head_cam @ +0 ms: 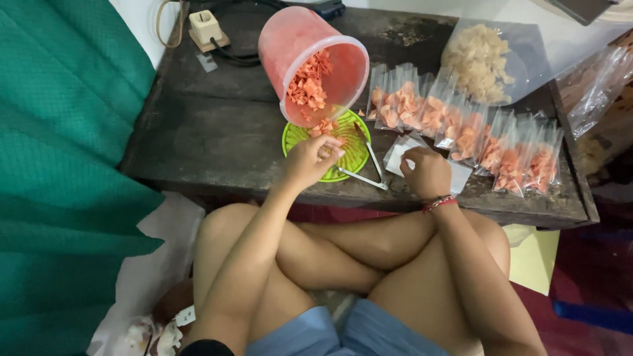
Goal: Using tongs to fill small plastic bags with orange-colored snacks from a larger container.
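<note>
We look down from head height at a low, dark wooden table (198, 132), with our crossed bare legs just in front of it. Our left hand (310, 160) rests over the near edge of a round lime-green plate (295, 137), its fingers curled together as if pinching a few orange chips (323, 126) that lie there; we cannot tell whether a piece is actually gripped. Just behind the plate a translucent pink tub (297, 39) leans on its side, mouth toward us, spilling more orange chips onto the plate. Metal tongs (369, 168) lie between our two hands, one end on the plate.

Our right hand (427, 173), a red cord at the wrist, is closed on a small clear empty bag (405, 148) lying flat on the table. Beyond it, a row of filled little bags (461, 128) of orange chips runs to the right. Farther back sits a large clear bag of pale chips (478, 59). A cream power adapter (204, 26) sits at the far left corner, and a green cloth (59, 165) hangs at our left.
</note>
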